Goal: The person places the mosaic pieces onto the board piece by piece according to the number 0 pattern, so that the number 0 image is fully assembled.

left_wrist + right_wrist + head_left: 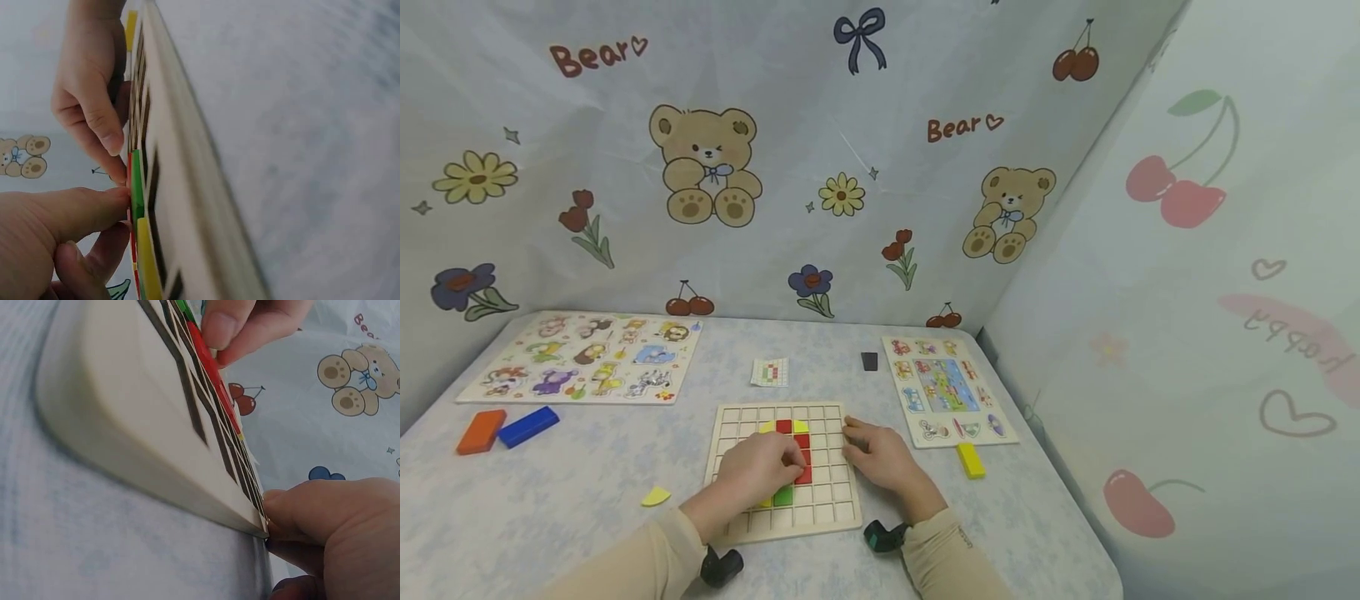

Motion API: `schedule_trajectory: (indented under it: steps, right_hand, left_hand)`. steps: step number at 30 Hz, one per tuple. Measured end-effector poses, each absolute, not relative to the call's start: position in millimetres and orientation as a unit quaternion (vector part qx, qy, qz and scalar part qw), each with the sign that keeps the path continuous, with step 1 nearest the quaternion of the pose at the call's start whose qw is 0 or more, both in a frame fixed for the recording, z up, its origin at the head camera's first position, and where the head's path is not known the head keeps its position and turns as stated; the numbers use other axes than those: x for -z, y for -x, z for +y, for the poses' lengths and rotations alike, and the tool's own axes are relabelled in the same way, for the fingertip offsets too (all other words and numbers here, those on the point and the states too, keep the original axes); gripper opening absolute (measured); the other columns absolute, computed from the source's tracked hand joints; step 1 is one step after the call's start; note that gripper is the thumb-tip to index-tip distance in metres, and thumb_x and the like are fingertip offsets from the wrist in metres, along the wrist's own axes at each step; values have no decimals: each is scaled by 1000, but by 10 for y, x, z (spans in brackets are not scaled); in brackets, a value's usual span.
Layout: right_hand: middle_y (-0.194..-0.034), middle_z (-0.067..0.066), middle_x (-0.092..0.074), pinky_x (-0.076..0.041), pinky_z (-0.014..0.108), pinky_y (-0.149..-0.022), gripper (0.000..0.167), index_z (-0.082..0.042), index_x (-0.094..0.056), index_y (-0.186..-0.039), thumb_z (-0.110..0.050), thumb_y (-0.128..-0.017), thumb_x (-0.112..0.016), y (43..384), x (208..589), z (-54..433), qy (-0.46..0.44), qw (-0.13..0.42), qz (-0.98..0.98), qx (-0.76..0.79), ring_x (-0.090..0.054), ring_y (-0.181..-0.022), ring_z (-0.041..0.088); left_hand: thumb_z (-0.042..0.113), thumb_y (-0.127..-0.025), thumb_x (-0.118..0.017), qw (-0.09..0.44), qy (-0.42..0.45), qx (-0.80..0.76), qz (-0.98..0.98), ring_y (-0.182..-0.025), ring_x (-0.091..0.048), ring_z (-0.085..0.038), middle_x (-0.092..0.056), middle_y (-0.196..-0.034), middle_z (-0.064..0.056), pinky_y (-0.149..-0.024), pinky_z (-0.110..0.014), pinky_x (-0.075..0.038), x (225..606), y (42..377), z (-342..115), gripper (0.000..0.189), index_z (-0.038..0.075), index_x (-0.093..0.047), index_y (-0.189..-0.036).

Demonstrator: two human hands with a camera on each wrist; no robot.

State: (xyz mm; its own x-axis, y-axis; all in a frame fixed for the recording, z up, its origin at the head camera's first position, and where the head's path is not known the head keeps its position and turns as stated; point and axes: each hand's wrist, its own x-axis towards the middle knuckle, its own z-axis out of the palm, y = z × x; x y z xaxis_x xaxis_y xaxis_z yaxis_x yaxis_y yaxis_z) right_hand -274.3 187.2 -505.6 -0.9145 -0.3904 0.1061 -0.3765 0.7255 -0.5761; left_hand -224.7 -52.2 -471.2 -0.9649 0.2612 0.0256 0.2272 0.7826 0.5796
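A wooden grid board (827, 500) lies on the table, with red, green and yellow tiles set in its squares. My left hand (758, 468) reaches over the board from the left, hiding part of the pattern. Its thumb and forefinger pinch at a red square tile (212, 369) in the right column of the pattern. At the board's right edge, near the far corner, my right hand (883, 457) grips the rim between thumb and fingers. Green (783, 496) and yellow (766, 502) tiles show just below the left hand.
Left of the board lies a loose yellow piece (656, 497). Farther left are an orange block (481, 432) and a blue block (528, 427) before an animal puzzle (580, 358). Behind the board sits a small pattern card (770, 372). A second puzzle (951, 387) and yellow block (970, 461) are rightward.
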Motion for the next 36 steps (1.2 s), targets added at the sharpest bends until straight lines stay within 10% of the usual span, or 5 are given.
schedule_trajectory:
  steps: [23,36]
  right_hand:
    - [-151,5,-56,-41,47,-115,42,-7,-64,-139,-24,-101,-64,2760,5058,1888,206,7,928,310,-53,-140,27]
    - [-151,5,-56,-41,48,-115,40,-5,-65,-138,-22,-102,-64,2752,5055,1886,203,16,917,342,-52,-141,27]
  left_hand:
    - [47,-95,-71,38,-27,-291,955,-79,-56,-16,-71,-99,4,-64,-33,-43,4817,2106,-2338,29,23,-76,-111]
    - [58,-69,-89,65,-91,-306,945,-71,-50,-11,-67,-99,7,-61,-27,-39,4965,1998,-2469,59,25,-71,-114]
